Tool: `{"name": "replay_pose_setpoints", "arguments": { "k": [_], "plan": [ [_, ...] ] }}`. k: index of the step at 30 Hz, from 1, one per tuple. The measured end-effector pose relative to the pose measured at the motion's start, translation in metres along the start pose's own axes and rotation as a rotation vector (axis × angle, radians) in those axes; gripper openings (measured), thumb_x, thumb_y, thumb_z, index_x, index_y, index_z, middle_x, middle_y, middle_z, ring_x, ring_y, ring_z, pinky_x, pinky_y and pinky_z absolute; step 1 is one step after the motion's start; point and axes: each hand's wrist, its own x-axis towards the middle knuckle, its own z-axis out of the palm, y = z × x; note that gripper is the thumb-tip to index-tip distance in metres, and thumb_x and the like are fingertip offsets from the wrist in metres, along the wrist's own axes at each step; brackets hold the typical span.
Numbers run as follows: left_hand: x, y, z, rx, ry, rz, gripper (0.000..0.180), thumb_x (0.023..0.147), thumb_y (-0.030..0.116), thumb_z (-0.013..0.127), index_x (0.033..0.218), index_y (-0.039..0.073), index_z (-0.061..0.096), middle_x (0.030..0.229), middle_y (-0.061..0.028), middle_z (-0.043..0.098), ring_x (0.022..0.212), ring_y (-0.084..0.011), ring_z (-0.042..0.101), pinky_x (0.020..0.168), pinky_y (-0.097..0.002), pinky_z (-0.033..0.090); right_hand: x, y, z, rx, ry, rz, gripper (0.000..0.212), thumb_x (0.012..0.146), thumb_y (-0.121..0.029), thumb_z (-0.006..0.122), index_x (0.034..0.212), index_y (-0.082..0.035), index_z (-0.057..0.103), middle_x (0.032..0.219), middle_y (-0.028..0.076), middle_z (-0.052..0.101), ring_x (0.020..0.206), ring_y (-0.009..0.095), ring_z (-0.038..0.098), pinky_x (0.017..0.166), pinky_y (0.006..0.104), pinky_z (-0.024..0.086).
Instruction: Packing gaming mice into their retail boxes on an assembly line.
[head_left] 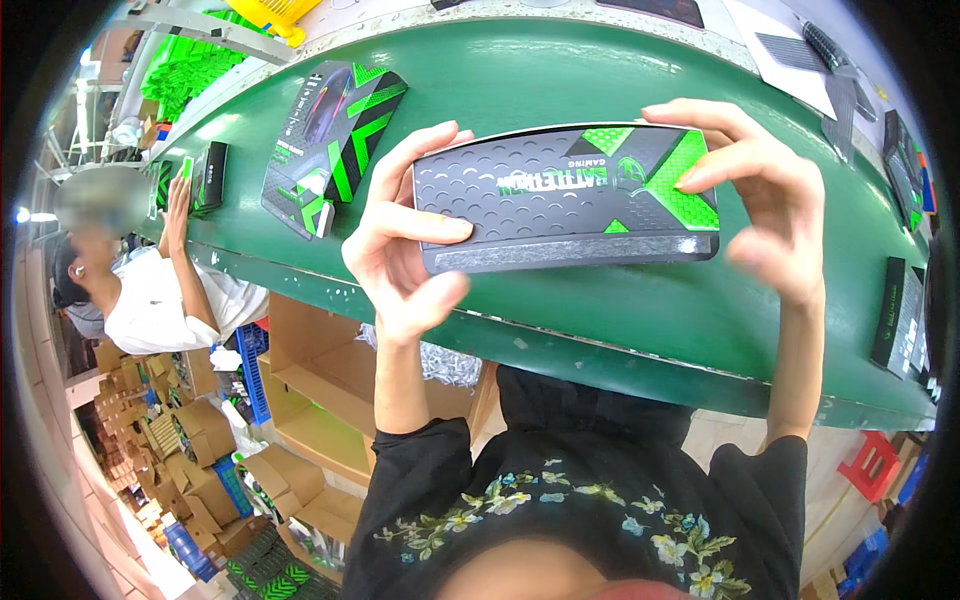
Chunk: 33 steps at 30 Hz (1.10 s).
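Note:
A black and green carton (540, 200) is held up over the green worktable, its long narrow side facing me. My left hand (400, 240) grips the carton's left end, fingers along the edge and face. At the other end my right hand (770, 180) has its fingers on the top edge and the green corner, its thumb off the box. A larger-faced black and green carton (335, 140) lies on the table to the left of my left hand.
The green worktable (500, 80) runs across the view. A co-worker (150, 290) in white sits at left, hands by small dark boxes (208, 178). More black cartons (900, 310) are at right. Open cardboard boxes (310, 400) stand below the table, and a red stool (868, 465) at right.

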Motion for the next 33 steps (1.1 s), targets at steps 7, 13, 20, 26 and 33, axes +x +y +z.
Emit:
{"name": "replay_pose_setpoints", "arguments": {
  "k": [7,13,20,26,33],
  "plan": [
    [0.008,0.005,0.005,0.334,-0.042,0.137,0.041,0.062,0.001,0.075,0.102,0.0,0.065,0.122,-0.0297,0.056,0.112,-0.0347,0.058,0.096,-0.0441,0.045,-0.004,-0.009,0.018,-0.695,0.143,-0.182,0.049,0.062,-0.001,0.072,0.11,0.003,0.063,0.117,0.023,0.064,0.103,0.03,0.064,0.089,0.0362,0.051],
    [0.002,0.006,0.037,0.385,0.177,0.084,0.042,0.064,0.0,0.066,0.106,-0.002,0.062,0.12,-0.0244,0.058,0.106,-0.0277,0.059,0.093,-0.0359,0.047,-0.005,0.001,0.044,-0.7,0.364,-0.212,0.046,0.064,0.002,0.063,0.11,0.0,0.067,0.115,0.022,0.063,0.1,0.03,0.065,0.088,0.0337,0.05],
    [-0.005,0.012,0.059,-0.004,0.329,-0.209,0.06,0.066,0.024,0.061,0.121,0.001,0.051,0.138,-0.0275,0.04,0.129,-0.0348,0.041,0.109,-0.0458,0.033,-0.021,0.01,0.046,-0.263,0.284,-0.097,0.044,0.081,-0.019,0.055,0.116,0.005,0.066,0.141,0.026,0.042,0.13,0.033,0.041,0.109,0.0417,0.03],
    [-0.015,0.005,0.05,-0.29,0.254,-0.194,0.046,0.075,0.028,0.054,0.115,0.004,0.053,0.139,-0.0311,0.036,0.128,-0.0435,0.042,0.109,-0.0548,0.032,-0.029,0.011,0.037,-0.072,0.227,0.026,0.05,0.086,-0.026,0.049,0.123,0.007,0.061,0.143,0.029,0.036,0.13,0.034,0.041,0.109,0.0421,0.03],
    [-0.011,0.0,0.048,-0.223,0.253,-0.161,0.034,0.077,0.021,0.052,0.108,0.007,0.055,0.139,-0.0307,0.036,0.128,-0.0428,0.042,0.106,-0.0597,0.035,-0.021,0.008,0.037,0.128,0.314,0.035,0.062,0.084,-0.025,0.049,0.134,0.011,0.046,0.138,0.021,0.045,0.13,0.027,0.042,0.111,0.0371,0.028]
  ]
}}
